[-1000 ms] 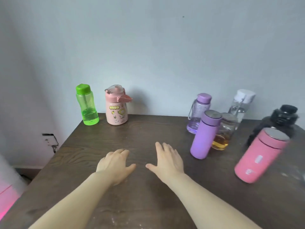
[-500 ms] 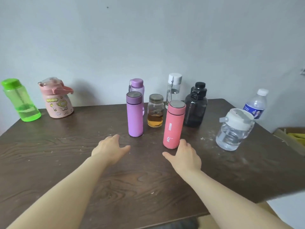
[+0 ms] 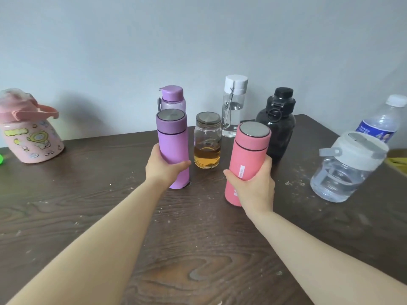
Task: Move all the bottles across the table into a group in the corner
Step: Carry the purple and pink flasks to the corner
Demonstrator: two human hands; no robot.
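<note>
My left hand [image 3: 161,167] is wrapped around the purple flask [image 3: 172,139], which stands on the dark wooden table [image 3: 88,205]. My right hand [image 3: 255,186] grips the pink flask [image 3: 247,155] low on its body. Between them stands a glass jar [image 3: 207,143] with amber liquid. Behind are a lilac bottle [image 3: 172,99], a clear white-capped bottle [image 3: 234,104] and a black bottle [image 3: 278,122]. A pink cartoon jug [image 3: 28,130] sits at the far left, with a sliver of the green bottle [image 3: 1,158] at the frame edge.
A big clear jug with a white lid [image 3: 345,167] and a plastic water bottle with a blue label [image 3: 382,122] stand near the table's right edge. The wall runs close behind the bottles. Something yellow [image 3: 398,160] lies beyond the right edge.
Both hands have moved forward from the tabletop and closed on the flasks, left on the purple one, right on the pink one. The view has shifted right and closer.
</note>
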